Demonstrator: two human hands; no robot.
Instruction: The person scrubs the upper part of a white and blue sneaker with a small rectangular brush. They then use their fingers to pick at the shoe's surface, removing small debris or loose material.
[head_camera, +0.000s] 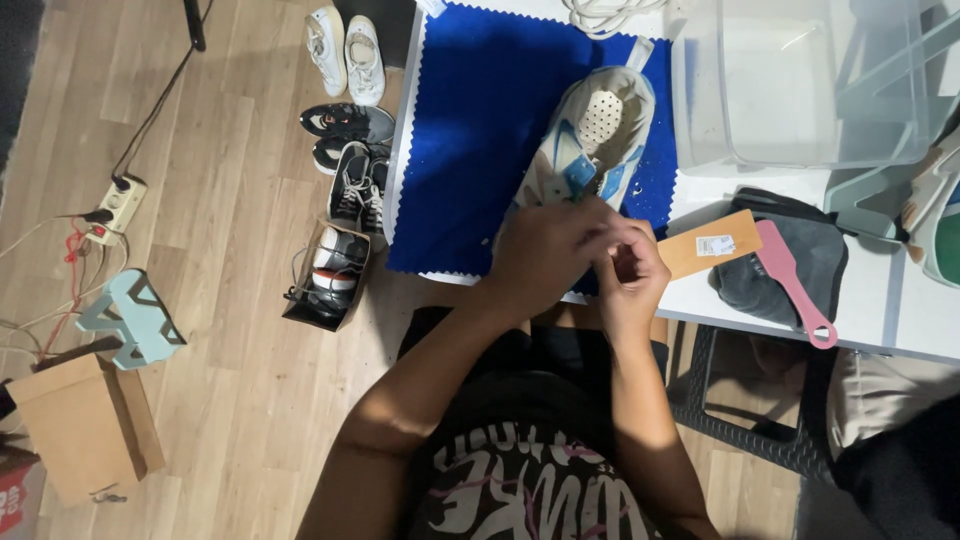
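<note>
A light blue and white sneaker (600, 130) lies on a blue cloth (480, 130) spread over a white table (900, 310), toe pointing away from me. My left hand (545, 255) is closed over the sneaker's near end. My right hand (632, 275) presses against it from the right with its fingers curled. Whatever the right fingers pinch is hidden between the two hands.
A clear plastic tub (800, 80) stands at the table's back right. Near my right hand lie a brown card (710, 245), a pink brush (790, 280) and a dark grey bag (815, 255). Several shoes (350, 125), a power strip (120, 205), a light blue stool (135, 315) and a cardboard box (85, 425) sit on the wooden floor to the left.
</note>
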